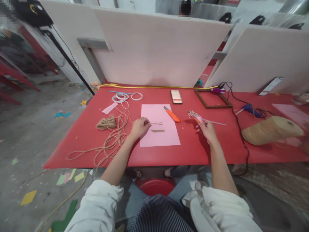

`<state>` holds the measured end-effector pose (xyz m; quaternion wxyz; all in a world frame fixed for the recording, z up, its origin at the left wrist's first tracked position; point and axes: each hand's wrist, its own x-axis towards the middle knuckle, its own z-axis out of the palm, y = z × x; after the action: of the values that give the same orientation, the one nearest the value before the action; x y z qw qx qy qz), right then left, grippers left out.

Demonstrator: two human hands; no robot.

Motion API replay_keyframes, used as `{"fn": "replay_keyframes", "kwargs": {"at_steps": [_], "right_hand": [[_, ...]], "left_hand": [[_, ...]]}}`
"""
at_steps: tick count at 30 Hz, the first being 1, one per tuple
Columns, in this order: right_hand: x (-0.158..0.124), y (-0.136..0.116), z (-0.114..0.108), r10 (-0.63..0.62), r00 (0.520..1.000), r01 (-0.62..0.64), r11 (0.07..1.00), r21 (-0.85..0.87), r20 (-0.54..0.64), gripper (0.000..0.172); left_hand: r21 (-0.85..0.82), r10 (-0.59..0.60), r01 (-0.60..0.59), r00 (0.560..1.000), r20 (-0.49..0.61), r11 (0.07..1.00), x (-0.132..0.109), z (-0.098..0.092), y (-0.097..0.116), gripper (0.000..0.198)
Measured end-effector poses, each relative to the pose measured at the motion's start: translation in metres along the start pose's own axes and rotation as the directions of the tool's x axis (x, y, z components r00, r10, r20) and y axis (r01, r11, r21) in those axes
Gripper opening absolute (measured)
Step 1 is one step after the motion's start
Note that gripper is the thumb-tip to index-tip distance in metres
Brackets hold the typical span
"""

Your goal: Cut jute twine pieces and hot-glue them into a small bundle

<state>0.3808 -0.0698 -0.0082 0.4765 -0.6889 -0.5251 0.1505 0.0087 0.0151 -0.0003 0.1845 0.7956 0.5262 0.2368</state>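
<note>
A: What does the left hand (141,126) have?

B: Thin brown strands (158,123). Its grip is pinching them at their left ends, and they stretch right over the pink sheet (160,141). I can't tell whether they touch it.

A: And the small row of brown pieces (157,131)?

B: That lies flat on the sheet, just on the near side of the strands.

A: The right hand?

B: The right hand (207,130) is off to the right of the sheet. Its grip is wrapped around what looks like a glue gun (196,116), nose pointing left, with a pale stick (217,122) reaching out to the right.

A: So which step is this?

B: I'd judge it to be lining up strands with that row, glue at the ready. The next move seems to call for a light pinch, the strands kept parallel to the row, and the nose clear of the fingers.

A: Anything in the way?

B: The orange cutter (172,115) lies over the sheet's far right edge, near the glue gun. The bundle of twine (106,123) and loose twine (111,141) sit left on the red tabletop (166,158), well apart from the strands.
</note>
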Motion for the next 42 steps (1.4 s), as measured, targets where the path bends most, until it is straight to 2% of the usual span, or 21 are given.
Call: {"fn": "replay_keyframes", "kwargs": {"at_steps": [4,5,6,8,11,13,16,21,33,42], "right_hand": [[-0.022,-0.033,0.017,0.125,0.984,-0.150,0.966,0.209,0.125,0.051],[-0.030,-0.043,0.025,0.129,0.981,-0.158,0.964,0.213,0.144,0.053],[-0.037,-0.054,0.033,0.108,0.984,-0.131,0.978,0.160,0.144,0.056],[-0.052,-0.071,0.050,0.040,0.994,-0.034,0.998,-0.054,0.105,0.059],[-0.066,-0.086,0.071,-0.019,0.987,0.067,0.953,-0.295,0.160,0.061],[-0.071,-0.089,0.081,-0.059,0.979,0.130,0.920,-0.371,0.197,0.058],[-0.074,-0.090,0.090,-0.103,0.977,0.177,0.878,-0.445,0.187,0.053],[-0.079,-0.090,0.096,-0.095,0.983,0.164,0.835,-0.525,0.157,0.051],[-0.082,-0.098,0.093,-0.128,0.976,0.204,0.807,-0.554,0.174,0.052],[-0.085,-0.098,0.090,-0.136,0.980,0.196,0.769,-0.608,0.143,0.048]], "left_hand": [[-0.089,-0.059,0.058,0.998,-0.012,0.994,0.000,0.001,-0.001,0.009],[-0.108,-0.065,0.064,0.998,-0.012,0.992,0.000,0.001,-0.001,0.009],[-0.119,-0.066,0.064,0.998,-0.012,0.991,0.000,0.000,-0.001,0.008],[-0.128,-0.056,0.054,0.998,-0.010,0.990,0.000,0.000,-0.001,0.008],[-0.118,-0.049,0.047,0.999,-0.013,0.992,0.000,-0.001,0.000,0.007],[-0.113,-0.053,0.051,0.998,-0.015,0.992,0.000,0.000,0.000,0.006],[-0.107,-0.064,0.063,0.998,-0.012,0.992,0.000,-0.001,0.000,0.006],[-0.080,-0.067,0.066,0.998,0.000,0.995,0.000,-0.002,0.002,0.007],[-0.060,-0.050,0.050,0.999,0.008,0.997,0.000,-0.001,0.002,0.006],[0.069,0.086,-0.086,0.996,0.013,0.994,-0.002,0.008,-0.002,0.010]]}}
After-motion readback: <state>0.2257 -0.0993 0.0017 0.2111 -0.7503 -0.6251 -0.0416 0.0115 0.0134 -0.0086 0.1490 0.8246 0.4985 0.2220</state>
